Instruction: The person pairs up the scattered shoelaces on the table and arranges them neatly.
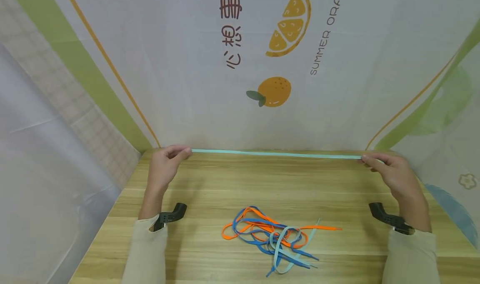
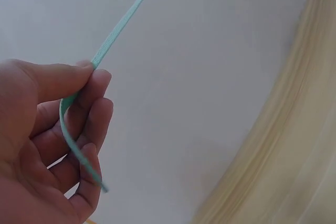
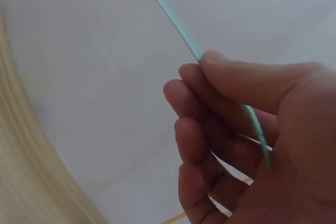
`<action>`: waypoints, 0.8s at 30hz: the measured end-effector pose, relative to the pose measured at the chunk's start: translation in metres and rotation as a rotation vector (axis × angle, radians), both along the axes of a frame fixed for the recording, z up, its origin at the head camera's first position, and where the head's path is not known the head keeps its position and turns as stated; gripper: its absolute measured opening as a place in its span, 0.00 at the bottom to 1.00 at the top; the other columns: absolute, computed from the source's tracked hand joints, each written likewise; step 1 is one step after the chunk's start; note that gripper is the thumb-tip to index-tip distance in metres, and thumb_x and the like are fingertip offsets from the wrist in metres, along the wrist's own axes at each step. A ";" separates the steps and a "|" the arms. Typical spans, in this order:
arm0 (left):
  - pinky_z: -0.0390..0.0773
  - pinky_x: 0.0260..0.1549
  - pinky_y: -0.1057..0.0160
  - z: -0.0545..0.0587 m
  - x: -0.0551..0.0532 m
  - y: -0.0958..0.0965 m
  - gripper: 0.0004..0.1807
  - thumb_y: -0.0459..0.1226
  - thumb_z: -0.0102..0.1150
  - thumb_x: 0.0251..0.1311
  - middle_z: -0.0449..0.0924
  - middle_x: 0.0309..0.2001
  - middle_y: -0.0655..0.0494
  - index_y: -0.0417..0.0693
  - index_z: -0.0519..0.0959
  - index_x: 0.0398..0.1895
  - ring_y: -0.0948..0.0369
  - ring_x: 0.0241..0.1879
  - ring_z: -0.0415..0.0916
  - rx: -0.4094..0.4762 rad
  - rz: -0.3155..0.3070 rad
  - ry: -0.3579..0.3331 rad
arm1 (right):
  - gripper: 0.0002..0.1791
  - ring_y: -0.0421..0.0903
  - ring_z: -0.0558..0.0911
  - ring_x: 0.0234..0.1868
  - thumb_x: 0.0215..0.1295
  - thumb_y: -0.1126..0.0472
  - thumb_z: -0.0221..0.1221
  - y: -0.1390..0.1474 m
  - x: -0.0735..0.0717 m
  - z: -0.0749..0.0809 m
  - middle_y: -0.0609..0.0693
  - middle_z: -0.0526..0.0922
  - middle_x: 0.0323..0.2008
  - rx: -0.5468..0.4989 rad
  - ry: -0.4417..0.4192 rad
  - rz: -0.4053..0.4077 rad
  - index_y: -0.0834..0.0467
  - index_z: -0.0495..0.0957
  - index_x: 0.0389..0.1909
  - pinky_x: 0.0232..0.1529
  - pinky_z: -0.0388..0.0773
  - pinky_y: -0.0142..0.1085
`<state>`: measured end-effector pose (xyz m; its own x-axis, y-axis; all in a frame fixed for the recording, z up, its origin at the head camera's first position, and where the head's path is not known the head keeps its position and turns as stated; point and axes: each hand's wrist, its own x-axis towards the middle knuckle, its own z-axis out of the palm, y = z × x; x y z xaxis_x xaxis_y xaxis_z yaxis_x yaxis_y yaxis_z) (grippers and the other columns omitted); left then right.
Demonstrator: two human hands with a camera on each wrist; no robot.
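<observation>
A mint-green shoelace [image 1: 277, 153] is stretched straight and nearly level between my two hands, near the far edge of the table. My left hand [image 1: 167, 161] pinches it near one end between thumb and forefinger. In the left wrist view the short loose tail of the shoelace [image 2: 73, 145] hangs down across the fingers. Near the other end, my right hand [image 1: 393, 171] pinches the shoelace the same way. Its short tail [image 3: 257, 127] drops behind the thumb toward the palm in the right wrist view.
On the wooden table [image 1: 210, 250], between the forearms, lies a loose tangle of orange [image 1: 318, 227], blue [image 1: 243, 221] and pale mint [image 1: 276, 255] shoelaces. A white printed cloth [image 1: 187, 88] hangs upright behind the table's far edge. Black wrist mounts [image 1: 176, 213] sit on both forearms.
</observation>
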<state>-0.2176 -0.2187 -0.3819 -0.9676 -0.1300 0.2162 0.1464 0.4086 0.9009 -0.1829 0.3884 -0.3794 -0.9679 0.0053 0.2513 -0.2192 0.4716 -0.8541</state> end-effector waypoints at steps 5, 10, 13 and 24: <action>0.76 0.46 0.59 -0.004 0.000 -0.009 0.26 0.56 0.70 0.74 0.91 0.45 0.53 0.41 0.90 0.54 0.58 0.47 0.82 -0.029 0.040 -0.038 | 0.13 0.36 0.80 0.44 0.83 0.54 0.64 0.005 0.000 -0.003 0.31 0.87 0.43 0.023 -0.070 -0.078 0.57 0.92 0.54 0.44 0.76 0.25; 0.74 0.56 0.52 -0.006 0.000 -0.013 0.29 0.58 0.71 0.73 0.88 0.51 0.49 0.39 0.90 0.51 0.54 0.56 0.80 -0.021 0.038 -0.070 | 0.16 0.37 0.80 0.44 0.81 0.50 0.67 0.011 0.001 -0.006 0.27 0.85 0.41 0.032 -0.115 -0.139 0.57 0.92 0.53 0.43 0.76 0.28; 0.74 0.57 0.50 -0.008 -0.001 -0.014 0.28 0.56 0.70 0.74 0.88 0.51 0.47 0.37 0.90 0.51 0.52 0.55 0.80 -0.026 0.038 -0.066 | 0.16 0.36 0.81 0.43 0.80 0.48 0.68 0.014 0.001 -0.007 0.27 0.85 0.41 0.025 -0.127 -0.158 0.57 0.92 0.53 0.43 0.77 0.28; 0.67 0.71 0.38 -0.010 -0.001 -0.024 0.27 0.56 0.69 0.75 0.92 0.39 0.62 0.39 0.90 0.54 0.50 0.59 0.79 0.034 0.045 -0.114 | 0.08 0.34 0.81 0.41 0.79 0.53 0.69 0.023 0.004 -0.012 0.31 0.87 0.38 -0.213 -0.166 -0.195 0.52 0.94 0.45 0.42 0.78 0.24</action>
<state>-0.2184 -0.2425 -0.3923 -0.9788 -0.1788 0.1001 0.0248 0.3817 0.9240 -0.1788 0.4118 -0.3917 -0.9712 0.2298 0.0633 0.0083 0.2981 -0.9545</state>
